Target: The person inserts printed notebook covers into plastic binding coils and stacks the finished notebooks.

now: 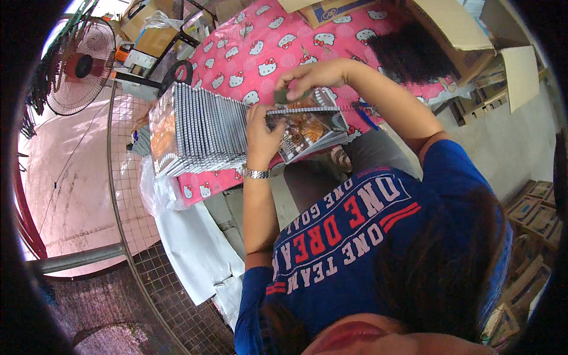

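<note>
A spiral-bound notebook (307, 131) with a brown and orange patterned cover lies at the table's near edge, on top of others like it. Its coil edge (305, 110) runs across the far side, and a black coil end sticks out to the right. My left hand (264, 131), with a metal watch at the wrist, grips the notebook's left end, thumb over the cover. Above the coil edge hovers my right hand (313, 77), fingers bent and thumb apart, nothing visible in it. Close by on the left stands a tall stack of bound notebooks (204, 127).
A pink patterned cloth (236, 56) covers the table. Black plastic coils (408, 53) are heaped at the far right, beside an open cardboard box (458, 26). A blue-handled tool (368, 119) lies right of the notebook. A fan (84, 66) stands far left.
</note>
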### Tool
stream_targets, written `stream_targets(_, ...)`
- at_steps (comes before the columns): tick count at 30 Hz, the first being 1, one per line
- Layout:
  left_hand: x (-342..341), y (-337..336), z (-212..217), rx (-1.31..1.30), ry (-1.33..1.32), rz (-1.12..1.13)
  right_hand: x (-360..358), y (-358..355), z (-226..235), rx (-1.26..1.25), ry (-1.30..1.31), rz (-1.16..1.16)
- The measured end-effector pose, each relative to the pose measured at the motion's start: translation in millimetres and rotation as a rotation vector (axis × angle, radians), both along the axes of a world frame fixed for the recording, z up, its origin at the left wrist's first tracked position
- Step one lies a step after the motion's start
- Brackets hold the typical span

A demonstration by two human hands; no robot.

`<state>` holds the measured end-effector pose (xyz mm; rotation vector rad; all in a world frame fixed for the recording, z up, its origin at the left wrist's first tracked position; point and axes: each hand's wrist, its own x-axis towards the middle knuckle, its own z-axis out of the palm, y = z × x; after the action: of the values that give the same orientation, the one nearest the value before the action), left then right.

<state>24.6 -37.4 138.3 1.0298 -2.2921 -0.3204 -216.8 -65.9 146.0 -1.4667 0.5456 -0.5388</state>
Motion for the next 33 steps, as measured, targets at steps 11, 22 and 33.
stream_targets(11, 16, -16, 4, 0.277, 0.124, 0.024, 21, -24, 2, -0.221, 0.287, 0.022)
stream_targets(22, 28, -23, -15, 0.634, 0.48, -0.024, 28, -14, 6, 0.213, -0.192, -0.006)
stream_targets(33, 27, -9, -25, 0.657, 0.841, 0.181, -78, 10, -198, -0.585, 0.849, -1.051)
